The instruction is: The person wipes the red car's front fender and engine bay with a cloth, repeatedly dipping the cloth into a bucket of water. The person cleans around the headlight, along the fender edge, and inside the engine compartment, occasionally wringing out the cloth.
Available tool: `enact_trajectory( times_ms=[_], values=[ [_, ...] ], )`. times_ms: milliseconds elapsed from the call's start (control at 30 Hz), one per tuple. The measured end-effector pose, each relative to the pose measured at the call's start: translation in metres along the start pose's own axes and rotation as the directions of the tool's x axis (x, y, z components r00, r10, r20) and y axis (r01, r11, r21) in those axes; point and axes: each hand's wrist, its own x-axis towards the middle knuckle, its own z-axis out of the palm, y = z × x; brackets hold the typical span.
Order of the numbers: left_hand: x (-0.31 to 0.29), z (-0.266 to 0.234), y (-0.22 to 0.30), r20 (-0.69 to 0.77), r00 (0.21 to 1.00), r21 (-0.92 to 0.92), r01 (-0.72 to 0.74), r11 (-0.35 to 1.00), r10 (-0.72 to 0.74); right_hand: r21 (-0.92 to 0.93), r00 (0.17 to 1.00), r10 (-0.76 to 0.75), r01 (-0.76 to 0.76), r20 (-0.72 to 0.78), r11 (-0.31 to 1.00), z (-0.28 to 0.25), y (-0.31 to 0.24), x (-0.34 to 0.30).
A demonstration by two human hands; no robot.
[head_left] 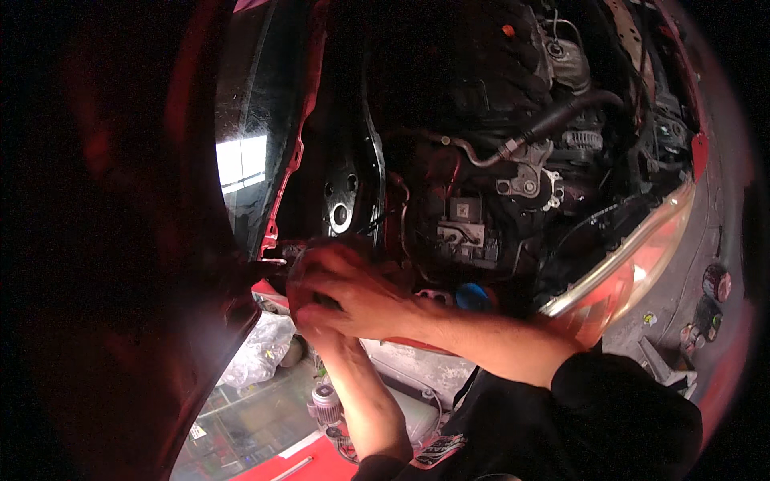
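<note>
My two hands are together at the rear corner of a car's engine bay, beside the lower end of the raised hood (pixel 136 264). My right hand (pixel 349 289) reaches across from the right, its fingers curled and somewhat blurred. Partly behind it is my left hand (pixel 309 314), coming up from below, with its fingers mostly hidden. Whatever lies between the hands cannot be made out. A small metal rod or tool end (pixel 273 261) shows just left of them. Beyond the hands stands a dark metal strut mount with round holes (pixel 341 196).
The engine bay holds a metal block with pipes (pixel 463 234), a blue cap (pixel 473 297), a black hose (pixel 569 112) and an alternator (pixel 583 140). A headlight (pixel 630 268) lies at right. Below are a clear plastic bag (pixel 261 349), a glass-topped case (pixel 241 425) and an electric motor (pixel 325 405).
</note>
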Motion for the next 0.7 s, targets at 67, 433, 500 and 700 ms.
enact_trajectory(
  times_ms=[67,433,500,700],
  values=[
    [0.046,-0.001,-0.005,-0.009,1.000,0.132,0.024,0.991,-0.023,-0.044,0.963,0.012,-0.025,-0.269,0.999,-0.002,0.010,-0.003],
    [0.222,0.061,-0.109,0.530,0.834,0.844,-0.501,-0.192,0.152,-0.171,0.928,0.046,-0.116,-0.369,0.978,-0.013,0.033,0.013],
    [0.227,0.064,-0.105,0.488,0.863,0.870,-0.493,0.011,0.133,-0.139,0.930,0.092,-0.150,-0.356,0.979,-0.010,0.035,0.012],
    [0.220,0.081,-0.104,0.295,0.952,0.954,-0.289,-0.086,0.077,-0.029,0.929,0.168,-0.188,-0.329,0.982,-0.006,0.030,0.018]
  ],
)
